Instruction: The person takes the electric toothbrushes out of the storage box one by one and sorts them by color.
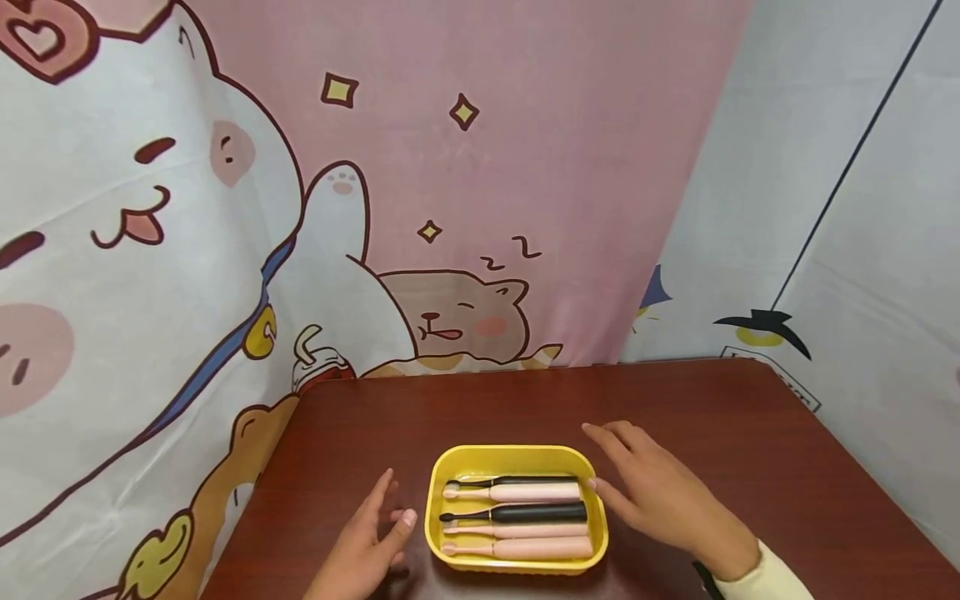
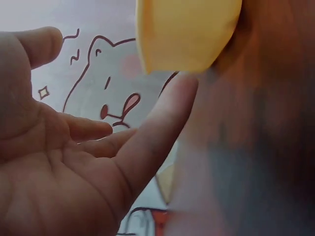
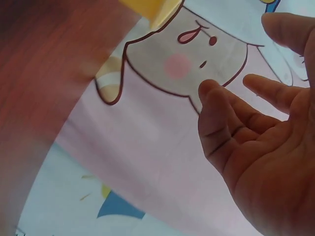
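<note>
A yellow plastic tray (image 1: 517,567) stands on the table, holding several electric toothbrushes side by side. Pink toothbrushes (image 1: 543,547) and black ones (image 1: 540,512) lie with their brush heads to the left. My left hand (image 1: 367,537) is just left of the tray, fingers spread and relaxed, holding nothing. At the tray's right side is my right hand (image 1: 660,487), its loosely extended fingers near the rim and nothing in its grasp. In the left wrist view the tray's end (image 2: 189,37) shows beyond the fingertips; a yellow corner (image 3: 150,11) tops the right wrist view.
The dark red-brown table (image 1: 375,417) runs back to a pink and white cloth (image 1: 570,167) printed with cartoon animals. More of the cloth hangs along both sides. A pale sleeve (image 1: 768,575) covers my right forearm.
</note>
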The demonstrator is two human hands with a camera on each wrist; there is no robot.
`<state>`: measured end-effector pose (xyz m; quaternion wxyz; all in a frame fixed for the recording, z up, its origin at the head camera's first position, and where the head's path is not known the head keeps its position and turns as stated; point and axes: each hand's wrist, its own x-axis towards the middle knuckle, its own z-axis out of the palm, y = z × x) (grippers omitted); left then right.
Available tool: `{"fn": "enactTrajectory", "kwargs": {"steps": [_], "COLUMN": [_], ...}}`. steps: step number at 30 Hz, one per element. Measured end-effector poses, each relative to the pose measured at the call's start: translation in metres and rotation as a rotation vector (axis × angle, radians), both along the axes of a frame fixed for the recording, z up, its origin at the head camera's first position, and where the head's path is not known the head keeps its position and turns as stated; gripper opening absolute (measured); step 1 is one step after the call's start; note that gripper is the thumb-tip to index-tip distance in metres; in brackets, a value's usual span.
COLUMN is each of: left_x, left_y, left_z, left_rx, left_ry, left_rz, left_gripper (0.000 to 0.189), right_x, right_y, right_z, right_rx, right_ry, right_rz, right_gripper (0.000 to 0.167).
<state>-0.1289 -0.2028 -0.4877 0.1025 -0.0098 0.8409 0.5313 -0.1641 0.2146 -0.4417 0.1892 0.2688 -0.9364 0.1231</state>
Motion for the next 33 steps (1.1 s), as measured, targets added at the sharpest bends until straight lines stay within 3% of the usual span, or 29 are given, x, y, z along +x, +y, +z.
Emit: {"fn": "enactTrajectory", "kwargs": {"steps": [5,11,15,19,25,33], "left_x": [0.001,-0.001,-0.002,-0.002,0.002,0.004], "left_y": [0.003,0.006,0.007,0.007,0.010,0.015], "left_z": [-0.003,-0.009,-0.012,-0.015,-0.020,-0.021], "left_rx": [0.204,0.335,0.407,0.466,0.528,0.573], "left_ry": [-0.089,-0.161,-0.225,-0.292,-0.310,-0.288], "left_rz": [-0.021,-0.060,-0.066,-0.059,-0.095,-0.107], "left_gripper": [0.092,0.091,0.090,0.089,0.080,0.078], "right_x": [-0.004,-0.005,-0.008,-0.012,-0.018,-0.021], "right_y": [-0.018,-0.033,-0.040,-0.047,-0.054,-0.066], "right_z": [0.007,0.011,0.008,0.002,-0.008,-0.011], "right_rx": [0.004,0.006,-0.018,-0.062,-0.076,-0.011], "right_ry": [0.038,-0.016,-0.088,-0.227,-0.310,-0.326], "right_rz": [0.094,0.173,0.227,0.263,0.309,0.334], "right_gripper": [0.070,0.068,0.065,0.059,0.056,0.058]}}
